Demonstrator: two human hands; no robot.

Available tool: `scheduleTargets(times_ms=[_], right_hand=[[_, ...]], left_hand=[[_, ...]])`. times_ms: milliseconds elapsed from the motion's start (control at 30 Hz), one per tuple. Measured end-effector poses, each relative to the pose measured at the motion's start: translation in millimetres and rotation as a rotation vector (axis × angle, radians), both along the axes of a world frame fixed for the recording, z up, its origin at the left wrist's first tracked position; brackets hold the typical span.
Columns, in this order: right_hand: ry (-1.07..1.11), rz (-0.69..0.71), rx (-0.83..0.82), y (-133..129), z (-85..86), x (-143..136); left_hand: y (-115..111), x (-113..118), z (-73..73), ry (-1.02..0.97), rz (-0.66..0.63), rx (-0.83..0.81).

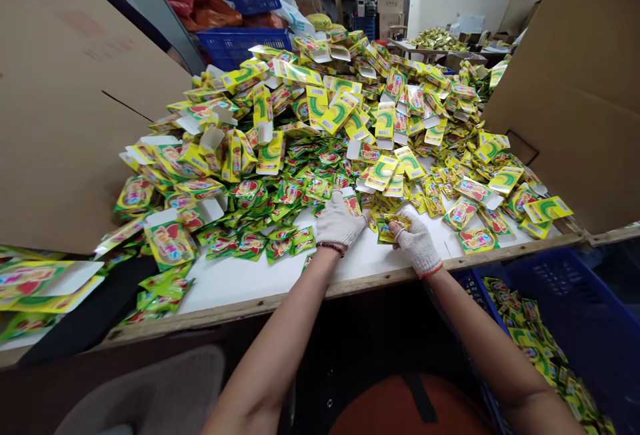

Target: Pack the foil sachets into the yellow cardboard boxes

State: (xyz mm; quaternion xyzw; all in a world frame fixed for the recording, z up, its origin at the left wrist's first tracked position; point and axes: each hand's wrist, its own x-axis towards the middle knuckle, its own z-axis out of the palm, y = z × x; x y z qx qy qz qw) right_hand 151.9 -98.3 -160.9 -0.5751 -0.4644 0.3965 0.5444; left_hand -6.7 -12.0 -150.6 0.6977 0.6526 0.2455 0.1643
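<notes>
My left hand [340,223], in a white glove with bare fingertips, is closed around a small carton [351,202] near the table's front edge. To its right, my right hand [416,242], gloved the same way, pinches yellow packets [387,228] between thumb and fingers. Green packets [250,243] lie on the white tabletop [240,278] left of my hands. Behind my hands rises a large heap of yellow-green cartons [337,112], several with open flaps. Loose yellow packets [433,198] lie beyond my right hand.
Cardboard panels flank the heap at left [65,102] and right [570,95]. A wooden edge [370,284] runs along the table front. Below right stands a blue crate [590,302] with packets. A red stool [400,408] is below. Blue baskets [240,45] stand behind the heap.
</notes>
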Motion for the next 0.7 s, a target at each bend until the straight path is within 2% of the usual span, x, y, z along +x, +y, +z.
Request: scheduleTargets(times_ms=[133, 267, 367, 500, 633, 700], right_hand=[[-0.007, -0.028, 0.105, -4.0, 2.4, 2.6], [0.042, -0.072, 0.160, -5.1, 6.3, 0.4], [-0.024, -0.037, 0.161, -3.6, 6.9, -2.7], [-0.237, 0.057, 0.150, -2.7, 7.4, 2.0], [-0.392, 0.279, 0.038, -2.1, 14.3, 12.4], [-0.534, 0.296, -0.010, -1.5, 20.7, 12.7]], left_hand=[[-11.0, -7.3, -2.5, 0.053, -0.080, 0.053], [-41.7, -19.9, -6.2, 0.259, -0.307, 0.218], [-57.7, -21.6, -12.6, 0.282, -0.411, 0.293], [-60.8, -21.8, -19.0, 0.273, -0.447, 0.332], [-60.1, -23.9, -19.9, 0.299, -0.499, 0.378], [-62.0, -22.8, -21.0, 0.308, -0.512, 0.402]])
